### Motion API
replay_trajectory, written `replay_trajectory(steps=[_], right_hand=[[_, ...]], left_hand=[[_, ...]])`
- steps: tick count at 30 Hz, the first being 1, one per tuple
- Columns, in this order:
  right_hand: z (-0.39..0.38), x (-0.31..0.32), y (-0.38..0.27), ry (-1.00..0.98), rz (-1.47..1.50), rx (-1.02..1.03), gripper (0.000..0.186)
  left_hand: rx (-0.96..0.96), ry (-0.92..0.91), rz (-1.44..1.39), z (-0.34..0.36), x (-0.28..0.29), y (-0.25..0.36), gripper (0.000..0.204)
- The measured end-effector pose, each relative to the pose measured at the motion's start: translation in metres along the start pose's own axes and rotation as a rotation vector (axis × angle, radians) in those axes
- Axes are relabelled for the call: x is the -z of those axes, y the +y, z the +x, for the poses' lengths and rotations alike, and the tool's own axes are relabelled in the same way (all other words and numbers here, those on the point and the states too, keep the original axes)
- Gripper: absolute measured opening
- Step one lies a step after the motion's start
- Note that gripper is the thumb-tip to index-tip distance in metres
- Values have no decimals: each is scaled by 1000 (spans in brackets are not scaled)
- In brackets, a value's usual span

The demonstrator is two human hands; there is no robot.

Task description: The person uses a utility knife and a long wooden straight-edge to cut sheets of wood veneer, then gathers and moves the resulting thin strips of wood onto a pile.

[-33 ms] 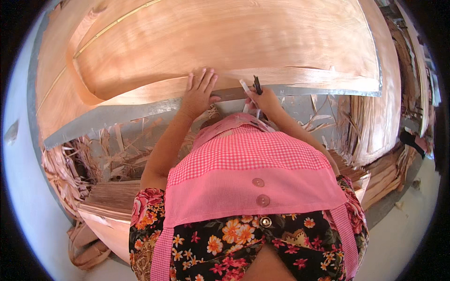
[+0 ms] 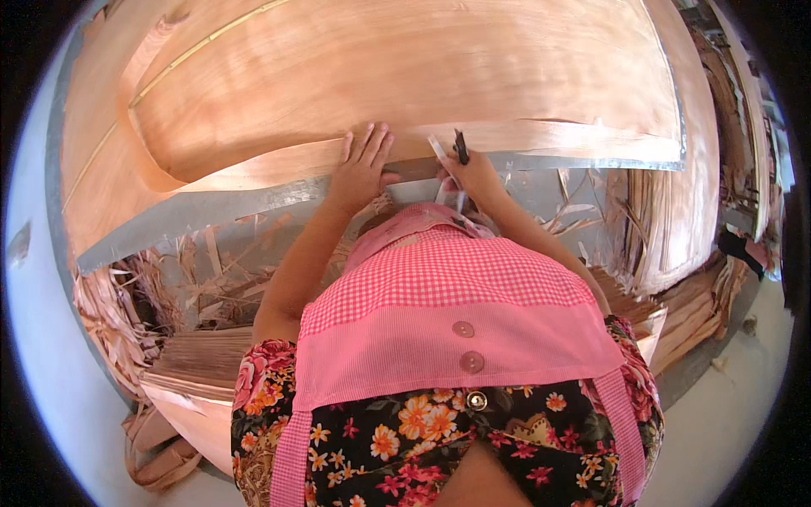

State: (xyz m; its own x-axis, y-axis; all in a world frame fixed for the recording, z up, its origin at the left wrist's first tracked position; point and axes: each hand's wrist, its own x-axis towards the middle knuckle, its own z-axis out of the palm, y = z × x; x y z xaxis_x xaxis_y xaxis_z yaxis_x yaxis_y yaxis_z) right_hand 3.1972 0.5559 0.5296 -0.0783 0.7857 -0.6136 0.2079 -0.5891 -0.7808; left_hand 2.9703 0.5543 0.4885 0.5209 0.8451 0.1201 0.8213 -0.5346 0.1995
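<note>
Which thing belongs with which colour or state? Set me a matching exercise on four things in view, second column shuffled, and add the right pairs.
Column one
1. Left hand
2. Right hand
3. Apron
4. Short-sleeved top

Column two
A. Pink, partly checked
B. Gripping a slim black object
C. Black, patterned with flowers
D. Fingers spread, resting at the edge of the wood sheeting

Right pairs: 1-D, 2-B, 3-A, 4-C
</note>
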Motion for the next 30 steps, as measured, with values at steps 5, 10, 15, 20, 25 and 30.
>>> replay_trajectory(steps=[5,10,15,20,25,30], right_hand=[[28,-46,-19,49,261,-45,20],[27,-42,-10,107,222,-46,16],[18,-24,-6,169,256,-34,14],[29,-30,-7,149,267,-58,16],[44,-34,4,196,263,-72,20],[47,3,-9,24,-733,302,26]], left_hand=[[61,81,-32,11,-1,17,72],[51,28,38,12,-2,19,72],[33,12,49,2,6,10,73],[52,13,-29,8,6,17,73],[-95,39,-151,29,1,19,67],[-97,-141,-123,47,5,27,59]])
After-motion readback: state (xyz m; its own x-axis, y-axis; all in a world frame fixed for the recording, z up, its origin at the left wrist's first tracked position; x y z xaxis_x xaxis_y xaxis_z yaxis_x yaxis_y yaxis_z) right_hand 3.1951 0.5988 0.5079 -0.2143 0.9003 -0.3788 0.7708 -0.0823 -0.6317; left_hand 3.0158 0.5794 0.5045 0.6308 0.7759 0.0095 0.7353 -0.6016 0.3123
